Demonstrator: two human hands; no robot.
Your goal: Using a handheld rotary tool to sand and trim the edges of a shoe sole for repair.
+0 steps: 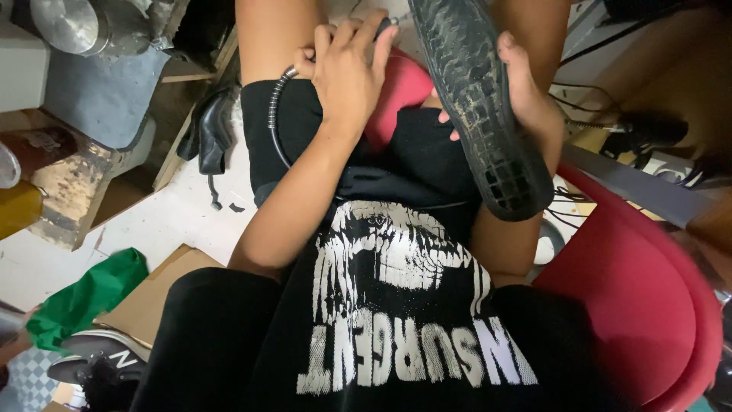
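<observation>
So we've got the shoe (480, 107) sole-up over our lap, right hand (534, 99) wrapped around its far side. Left hand (347, 72) is curled round a tool with a black hose (276, 114); its tip isn't touching the grimy sole yet.

brown bottle w/ pale label (34, 149), far left edge
</observation>
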